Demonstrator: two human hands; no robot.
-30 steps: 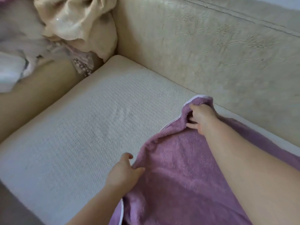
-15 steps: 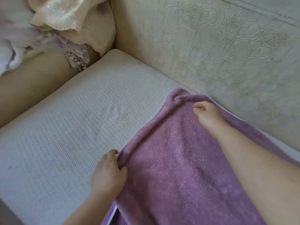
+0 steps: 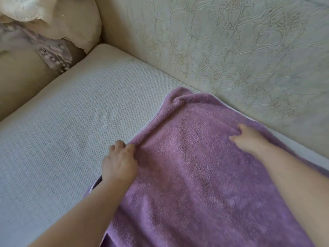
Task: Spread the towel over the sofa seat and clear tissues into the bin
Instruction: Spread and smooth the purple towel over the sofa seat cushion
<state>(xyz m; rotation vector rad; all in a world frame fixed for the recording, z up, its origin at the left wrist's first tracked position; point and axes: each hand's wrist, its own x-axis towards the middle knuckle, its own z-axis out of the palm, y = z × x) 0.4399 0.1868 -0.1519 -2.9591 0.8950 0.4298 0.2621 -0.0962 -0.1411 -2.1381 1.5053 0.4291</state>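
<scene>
Two bare hands work on a purple terry towel point(image 3: 195, 184) that lies over the right part of the white woven sofa seat cushion point(image 3: 71, 132). The towel's far edge runs close along the cushion's back edge, and its far left corner is bunched into a small fold. The left hand point(image 3: 119, 164) is at the towel's left border, near the cushion's middle. Its grip is closed, with the fingers curled over the rolled hem and pinching it. The right hand point(image 3: 249, 139) lies on top of the towel toward the cushion's back edge. Its grip is slack, the fingers stretched forward and pressing the pile, holding nothing. Behind the cushion rises the cream embossed backrest point(image 3: 240, 50). At the cushion's far left corner a heap of beige and lilac cloth point(image 3: 58, 27) sits against the tan armrest point(image 3: 19, 81).
</scene>
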